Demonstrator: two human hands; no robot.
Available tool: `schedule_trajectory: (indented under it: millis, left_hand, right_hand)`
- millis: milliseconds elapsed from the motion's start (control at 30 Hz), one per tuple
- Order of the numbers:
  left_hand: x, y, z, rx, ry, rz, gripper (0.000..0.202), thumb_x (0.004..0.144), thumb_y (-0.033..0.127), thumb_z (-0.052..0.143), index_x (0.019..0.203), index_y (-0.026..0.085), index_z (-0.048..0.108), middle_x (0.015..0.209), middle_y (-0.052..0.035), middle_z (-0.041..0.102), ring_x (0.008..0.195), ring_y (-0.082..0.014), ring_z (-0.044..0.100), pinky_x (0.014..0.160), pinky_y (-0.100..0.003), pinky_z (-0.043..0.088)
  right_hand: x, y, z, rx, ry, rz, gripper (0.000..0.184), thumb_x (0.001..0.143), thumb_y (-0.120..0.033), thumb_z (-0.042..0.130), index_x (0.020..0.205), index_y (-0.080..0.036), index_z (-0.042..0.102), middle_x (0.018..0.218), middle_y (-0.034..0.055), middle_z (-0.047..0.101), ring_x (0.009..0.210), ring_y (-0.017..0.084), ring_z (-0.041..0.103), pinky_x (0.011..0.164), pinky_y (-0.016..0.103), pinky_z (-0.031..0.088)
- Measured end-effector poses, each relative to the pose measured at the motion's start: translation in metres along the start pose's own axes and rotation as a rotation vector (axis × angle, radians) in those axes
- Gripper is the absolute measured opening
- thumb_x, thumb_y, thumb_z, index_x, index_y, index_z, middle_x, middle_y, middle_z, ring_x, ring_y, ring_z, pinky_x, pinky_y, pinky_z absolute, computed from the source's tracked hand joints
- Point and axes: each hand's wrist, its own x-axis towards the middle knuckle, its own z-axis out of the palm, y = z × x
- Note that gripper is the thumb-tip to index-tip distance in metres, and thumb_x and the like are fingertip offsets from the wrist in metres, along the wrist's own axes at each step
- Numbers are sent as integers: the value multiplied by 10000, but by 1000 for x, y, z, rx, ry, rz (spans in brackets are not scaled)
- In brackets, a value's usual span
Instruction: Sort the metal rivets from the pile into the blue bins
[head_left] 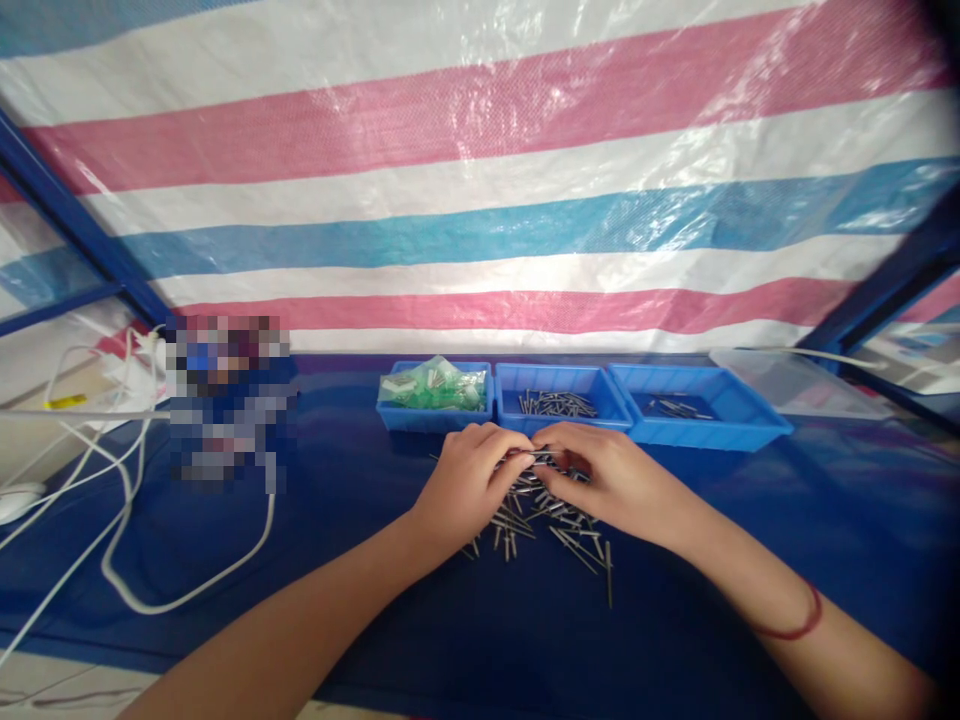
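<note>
My left hand [474, 478] is closed, thumb and forefinger pinched on a thin metal blind rivet [546, 453]. Facing it, my right hand [606, 475] has its curled fingertips at the same rivet, partly covering it. Both hands hover over a loose heap of blind rivets [511, 518] on the blue tabletop, and hide part of it. Just behind stand three blue bins: the left bin [405, 420] bears a green-tinted plastic bag [439, 385], the middle bin [615, 408] holds many rivets, and the right bin [739, 425] only a small group.
White cables [150, 605] loop over the left of the blue table [337, 620], beside a blurred-out patch. A clear plastic lid [802, 385] lies behind the right bin. Striped sheeting [480, 230] hangs at the back between blue metal posts [862, 290].
</note>
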Motion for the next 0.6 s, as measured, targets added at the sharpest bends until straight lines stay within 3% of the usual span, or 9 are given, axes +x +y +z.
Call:
schedule_trajectory:
  millis: [233, 367, 600]
  left_hand:
    - [1, -1, 1, -195, 67, -50, 141, 904, 263, 542, 953, 196, 656, 870, -19, 680, 822, -166, 618, 756, -266, 448]
    - [2, -2, 1, -177, 44, -42, 185, 922, 277, 514, 979, 216, 679, 900, -20, 715, 820, -170, 634, 759, -273, 452]
    - [1, -4, 4, -135, -14, -35, 187, 907, 295, 526, 850, 198, 675, 811, -12, 706, 749, -156, 623, 707, -258, 451]
  right_hand:
    - [1, -1, 5, 229, 110, 120, 189, 896, -336, 511, 836, -202, 630, 744, 26, 618, 607, 138, 509, 545, 270, 398]
    - [0, -3, 8, 314, 164, 183, 232, 890, -366, 519, 767, -193, 609, 699, 15, 568, 611, 138, 484, 555, 273, 398]
    - [1, -4, 11, 401, 243, 220, 200, 845, -374, 588, 762, -192, 606, 667, -2, 535, 602, 132, 483, 561, 275, 421]
